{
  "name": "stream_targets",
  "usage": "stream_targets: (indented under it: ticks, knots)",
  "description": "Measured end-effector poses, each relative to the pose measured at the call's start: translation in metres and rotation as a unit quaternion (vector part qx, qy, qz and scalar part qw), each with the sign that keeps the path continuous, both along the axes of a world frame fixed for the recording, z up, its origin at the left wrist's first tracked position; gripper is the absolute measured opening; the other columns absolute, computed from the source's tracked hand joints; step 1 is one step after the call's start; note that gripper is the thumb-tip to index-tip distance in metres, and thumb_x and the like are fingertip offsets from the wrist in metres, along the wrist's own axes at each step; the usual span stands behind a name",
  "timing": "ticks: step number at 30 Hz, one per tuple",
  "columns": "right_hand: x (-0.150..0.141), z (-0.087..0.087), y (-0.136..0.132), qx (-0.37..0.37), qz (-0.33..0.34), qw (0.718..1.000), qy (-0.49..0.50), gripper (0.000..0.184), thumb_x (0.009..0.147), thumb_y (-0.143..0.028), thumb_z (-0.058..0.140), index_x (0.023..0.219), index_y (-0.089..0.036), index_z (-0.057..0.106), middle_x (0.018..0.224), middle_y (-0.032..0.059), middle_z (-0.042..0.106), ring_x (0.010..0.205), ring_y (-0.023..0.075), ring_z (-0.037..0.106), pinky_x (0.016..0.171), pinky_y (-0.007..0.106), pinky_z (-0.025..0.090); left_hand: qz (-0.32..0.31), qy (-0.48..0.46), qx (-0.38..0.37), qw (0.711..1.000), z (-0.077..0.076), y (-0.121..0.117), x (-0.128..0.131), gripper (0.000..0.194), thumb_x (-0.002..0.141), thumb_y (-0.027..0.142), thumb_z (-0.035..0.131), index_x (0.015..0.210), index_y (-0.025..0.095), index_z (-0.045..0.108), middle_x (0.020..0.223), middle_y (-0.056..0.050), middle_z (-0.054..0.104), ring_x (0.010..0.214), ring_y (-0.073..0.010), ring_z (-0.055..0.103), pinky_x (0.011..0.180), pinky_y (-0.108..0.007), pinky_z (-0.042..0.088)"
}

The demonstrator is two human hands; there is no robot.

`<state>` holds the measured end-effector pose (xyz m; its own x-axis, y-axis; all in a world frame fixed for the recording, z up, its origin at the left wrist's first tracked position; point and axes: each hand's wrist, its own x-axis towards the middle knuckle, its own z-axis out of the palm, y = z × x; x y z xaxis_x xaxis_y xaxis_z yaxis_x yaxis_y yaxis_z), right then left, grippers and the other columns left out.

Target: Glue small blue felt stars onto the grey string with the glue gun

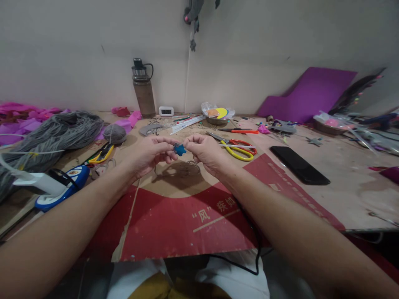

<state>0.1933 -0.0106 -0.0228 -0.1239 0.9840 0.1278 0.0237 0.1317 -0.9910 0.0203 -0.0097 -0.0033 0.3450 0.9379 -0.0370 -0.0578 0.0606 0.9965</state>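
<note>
A small blue star-like piece [180,150] is held up above the cardboard, between my two hands. The fingertips of my left hand [157,150] pinch it from the left, with a dark edge showing along its top. My right hand [202,150] has its thumb and forefinger pressed together at the piece's right edge; what they grip is too small to make out. A thin white stick [238,145] extends rightward beyond my right hand, and whether that hand holds it is unclear. Below my hands lies a loose coil of thin grey cord [190,167], partly in shadow.
Yellow-handled scissors [241,154] and a black phone [299,165] lie to the right. Grey yarn [68,128], yellow-handled pliers [104,153] and a white charger plug [42,182] sit at left. A bottle [144,93] and a small bowl [217,121] stand near the wall. Red-printed cardboard [162,224] covers the front.
</note>
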Motion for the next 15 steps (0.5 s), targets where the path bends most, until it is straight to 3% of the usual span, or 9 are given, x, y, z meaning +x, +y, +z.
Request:
stream_targets:
  ticks: [6, 11, 15]
  knots:
    - [0.0, 0.001, -0.002, 0.026, 0.0, 1.0, -0.007, 0.019, 0.066, -0.033, 0.068, 0.063, -0.02, 0.054, 0.063, -0.0056, 0.05, 0.052, 0.0071, 0.034, 0.049, 0.024, 0.027, 0.001, 0.016, 0.016, 1.0, -0.001, -0.002, 0.001, 0.012, 0.07, 0.021, 0.072, 0.077, 0.012, 0.072, 0.059, -0.008, 0.068, 0.049, -0.011, 0.058, 0.047, -0.02, 0.045]
    - [-0.003, 0.002, -0.005, 0.04, -0.003, 0.999, -0.025, 0.014, 0.066, -0.03, 0.064, 0.065, -0.019, 0.055, 0.063, -0.0054, 0.051, 0.051, 0.0066, 0.035, 0.05, 0.024, 0.028, 0.017, 0.08, 0.057, 0.995, -0.008, 0.001, 0.0, 0.015, 0.071, 0.03, 0.074, 0.07, 0.016, 0.07, 0.053, -0.004, 0.063, 0.044, -0.0089, 0.052, 0.038, -0.018, 0.033]
    - [-0.006, 0.001, -0.006, 0.057, 0.002, 0.998, -0.035, 0.012, 0.065, -0.028, 0.063, 0.067, -0.018, 0.057, 0.063, -0.005, 0.052, 0.053, 0.0066, 0.038, 0.053, 0.023, 0.03, 0.044, 0.071, 0.064, 0.994, -0.008, 0.0, 0.002, 0.01, 0.068, 0.026, 0.073, 0.067, 0.017, 0.067, 0.05, 0.002, 0.056, 0.04, -0.0065, 0.047, 0.037, -0.017, 0.027]
